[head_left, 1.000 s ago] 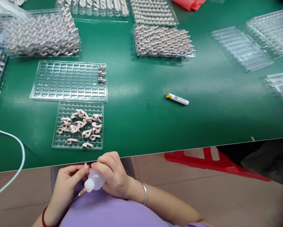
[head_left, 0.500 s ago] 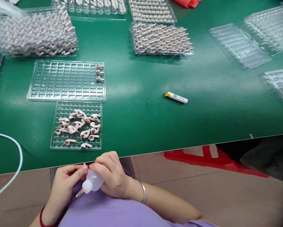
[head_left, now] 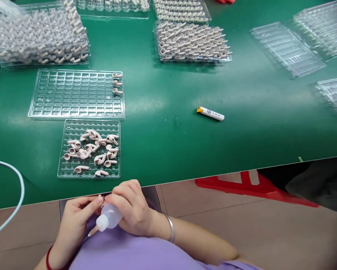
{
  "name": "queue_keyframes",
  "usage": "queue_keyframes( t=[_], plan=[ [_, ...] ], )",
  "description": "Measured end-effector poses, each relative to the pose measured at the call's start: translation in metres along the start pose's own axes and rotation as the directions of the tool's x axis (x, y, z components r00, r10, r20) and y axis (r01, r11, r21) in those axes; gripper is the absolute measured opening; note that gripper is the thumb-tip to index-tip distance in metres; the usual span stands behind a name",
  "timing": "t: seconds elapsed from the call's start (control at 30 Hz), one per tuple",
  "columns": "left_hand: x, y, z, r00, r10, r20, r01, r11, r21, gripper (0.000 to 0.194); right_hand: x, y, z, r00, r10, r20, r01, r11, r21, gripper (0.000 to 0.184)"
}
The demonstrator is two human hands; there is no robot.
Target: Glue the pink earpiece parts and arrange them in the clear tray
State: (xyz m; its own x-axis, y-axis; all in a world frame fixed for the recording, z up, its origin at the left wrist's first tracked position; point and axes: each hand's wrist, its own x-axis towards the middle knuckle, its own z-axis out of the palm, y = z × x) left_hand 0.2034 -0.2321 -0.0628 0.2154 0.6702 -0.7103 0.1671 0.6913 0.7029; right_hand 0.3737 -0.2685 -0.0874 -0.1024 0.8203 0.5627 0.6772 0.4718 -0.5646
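At the table's front edge my left hand [head_left: 77, 217] pinches a small pale piece, probably an earphone shell [head_left: 100, 198], mostly hidden by the fingers. My right hand [head_left: 134, 206] is closed round a translucent squeeze bottle [head_left: 113, 216] with a white cap; its thin nozzle points down and left. The right fingertips meet the left ones at the pale piece. Just beyond my hands, a square clear tray [head_left: 69, 173] bears several loose beige earphone shells [head_left: 85, 153]. Behind it lies a larger clear compartment tray [head_left: 64, 90] with three shells in its right column.
Stacked trays of shells stand at the back left [head_left: 39, 35] and back centre [head_left: 193, 41]. A white lighter [head_left: 211, 113] with an orange end lies mid-table. Clear trays [head_left: 288, 48] are at the right. A pale cable [head_left: 21, 187] curves at the left; a red stool [head_left: 247, 189] stands below the edge.
The view has shifted slightly, so the trays sit a little further left and up. Both hands keep almost the same grip and place.
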Motion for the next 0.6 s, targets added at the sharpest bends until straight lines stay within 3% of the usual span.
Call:
queue_keyframes(
  t=[0.3, 0.6],
  plan=[
    [-0.003, -0.004, 0.010, 0.995, -0.051, -0.090, 0.038, 0.989, -0.141, 0.029, -0.001, 0.001, -0.003, 1.000, 0.002, 0.018, -0.003, 0.999, 0.037, 0.013],
    [-0.007, -0.016, 0.019, 0.984, -0.177, -0.035, 0.151, 0.913, -0.380, 0.039, 0.001, 0.002, -0.007, 1.000, 0.016, 0.019, -0.017, 0.997, 0.078, 0.011]
  ],
)
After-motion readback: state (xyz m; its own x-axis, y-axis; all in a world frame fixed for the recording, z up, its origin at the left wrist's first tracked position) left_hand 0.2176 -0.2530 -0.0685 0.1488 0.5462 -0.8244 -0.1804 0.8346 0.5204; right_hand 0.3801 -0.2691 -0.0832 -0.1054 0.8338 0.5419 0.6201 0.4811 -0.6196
